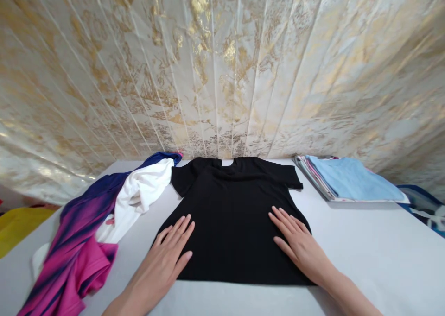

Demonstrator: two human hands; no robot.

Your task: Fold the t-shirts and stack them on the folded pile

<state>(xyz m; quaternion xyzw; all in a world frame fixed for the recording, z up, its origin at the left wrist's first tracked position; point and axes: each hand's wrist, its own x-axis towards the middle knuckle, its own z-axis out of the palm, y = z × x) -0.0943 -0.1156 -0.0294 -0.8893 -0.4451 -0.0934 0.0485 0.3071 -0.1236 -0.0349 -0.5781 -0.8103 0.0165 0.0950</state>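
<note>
A black short-sleeved T-shirt (pixel 232 228) lies spread out flat in front of me, its collar at the far side and its hem towards me. My left hand (pixel 170 249) rests flat on the shirt's lower left side, fingers stretched out and pointing away. On the lower right side lies my right hand (pixel 295 242), palm down with the fingers extended and the thumb apart. Neither hand grips the cloth. Both sleeves extend outwards, and slight creases cross the chest below the collar.
The white table (pixel 365 255) carries a heap of unfolded clothes on the left: a purple and navy garment (pixel 79 223) and a white one (pixel 142 186). At the back right stands a folded stack topped by a light blue garment (pixel 351 177). A gold-patterned curtain (pixel 222 75) hangs behind.
</note>
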